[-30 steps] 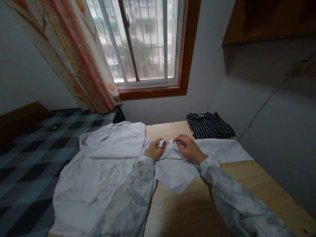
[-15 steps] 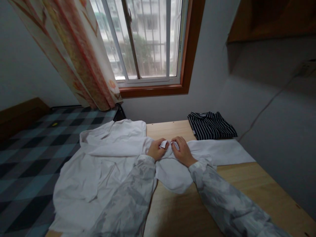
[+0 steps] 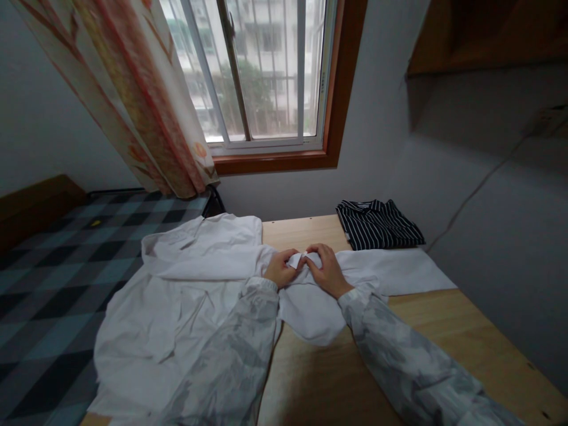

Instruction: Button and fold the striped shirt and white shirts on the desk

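Note:
A white shirt [image 3: 195,296] lies spread over the wooden board and the bed's edge, one long part reaching to the right. Around the middle of that part, my left hand [image 3: 283,269] pinches a small fold of the white cloth between thumb and fingers. Close beside it, my right hand [image 3: 326,271] grips another bit of the same cloth, with fingertips nearly meeting the left ones. Whether a button or edge sits between the fingertips is too small to tell. Below the hands, a rounded flap of white cloth hangs toward me over the board.
A folded black-and-white striped shirt [image 3: 379,225] lies at the board's back right corner. The wooden board [image 3: 328,378] runs along the wall. On the left is a bed with a checked sheet [image 3: 48,290]. A curtain [image 3: 146,106] hangs beside the window; a cable [image 3: 479,186] runs down the right wall.
Both hands stay in place on the cloth. My right fingertips have shifted slightly toward the left hand, narrowing the gap between them.

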`<state>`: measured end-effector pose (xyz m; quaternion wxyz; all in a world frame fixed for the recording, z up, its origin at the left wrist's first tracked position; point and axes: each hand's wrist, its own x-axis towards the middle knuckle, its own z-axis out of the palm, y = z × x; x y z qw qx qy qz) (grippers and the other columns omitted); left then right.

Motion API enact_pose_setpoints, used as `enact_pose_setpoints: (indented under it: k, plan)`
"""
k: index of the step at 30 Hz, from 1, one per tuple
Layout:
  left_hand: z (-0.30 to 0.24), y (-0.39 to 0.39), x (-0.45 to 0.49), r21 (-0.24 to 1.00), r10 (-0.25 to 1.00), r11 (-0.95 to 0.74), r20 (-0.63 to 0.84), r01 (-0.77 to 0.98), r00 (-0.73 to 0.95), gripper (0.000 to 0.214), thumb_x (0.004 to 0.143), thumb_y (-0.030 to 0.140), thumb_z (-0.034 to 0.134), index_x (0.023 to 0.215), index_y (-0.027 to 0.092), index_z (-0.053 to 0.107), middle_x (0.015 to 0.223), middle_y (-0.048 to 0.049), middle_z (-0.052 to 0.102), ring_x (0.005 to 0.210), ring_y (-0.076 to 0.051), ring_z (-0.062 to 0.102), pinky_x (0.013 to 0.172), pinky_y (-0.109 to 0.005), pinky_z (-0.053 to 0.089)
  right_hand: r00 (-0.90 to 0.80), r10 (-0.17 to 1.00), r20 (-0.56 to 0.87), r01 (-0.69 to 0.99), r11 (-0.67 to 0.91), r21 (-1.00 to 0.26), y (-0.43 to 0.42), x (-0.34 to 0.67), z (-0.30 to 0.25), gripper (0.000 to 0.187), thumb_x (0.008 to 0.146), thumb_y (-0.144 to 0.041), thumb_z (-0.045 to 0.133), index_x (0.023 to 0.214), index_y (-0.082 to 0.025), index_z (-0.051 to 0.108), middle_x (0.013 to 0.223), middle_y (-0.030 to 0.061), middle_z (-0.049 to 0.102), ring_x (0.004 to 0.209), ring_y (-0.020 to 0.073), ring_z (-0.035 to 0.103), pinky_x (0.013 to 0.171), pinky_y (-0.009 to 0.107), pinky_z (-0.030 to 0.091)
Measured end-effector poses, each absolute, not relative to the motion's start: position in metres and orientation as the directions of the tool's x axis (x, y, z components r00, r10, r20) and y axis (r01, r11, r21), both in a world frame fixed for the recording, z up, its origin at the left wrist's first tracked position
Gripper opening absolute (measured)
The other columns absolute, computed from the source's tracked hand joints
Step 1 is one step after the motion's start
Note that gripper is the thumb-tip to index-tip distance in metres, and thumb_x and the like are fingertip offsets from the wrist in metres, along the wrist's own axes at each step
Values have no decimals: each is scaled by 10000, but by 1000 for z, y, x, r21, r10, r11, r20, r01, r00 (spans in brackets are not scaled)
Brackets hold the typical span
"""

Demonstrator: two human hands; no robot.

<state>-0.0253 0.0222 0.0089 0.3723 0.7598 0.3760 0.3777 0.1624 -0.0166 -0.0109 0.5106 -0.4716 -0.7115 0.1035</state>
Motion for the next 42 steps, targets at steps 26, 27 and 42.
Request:
enact_pose_setpoints:
  k: [26,27,42]
  plan:
    - [5,30,-25,910,891,-347,244,229,382,258,826,406,742,889,160,789,792,-31,762,727,-175,653,684,-260,508,91,810,579,603,418,-679,-22,161,-9,222,990,-432,705,879,-259,620,879,53,722,886,246,655,916,397,492]
    - [5,30,-25,908,888,-356,253,223,384,262,831,407,742,905,161,794,822,-38,777,757,-183,669,712,-267,523,71,807,586,626,421,-656,-23,161,-8,243,1003,-428,696,849,-256,620,865,53,713,884,246,643,910,394,480]
    - [8,25,-24,886,886,-384,275,258,374,320,855,480,755,903,163,766,820,-40,770,758,-178,667,704,-256,520,-28,753,657,698,485,-527,-18,159,-16,351,1028,-298,634,731,-258,453,711,0,516,755,222,526,761,365,385]
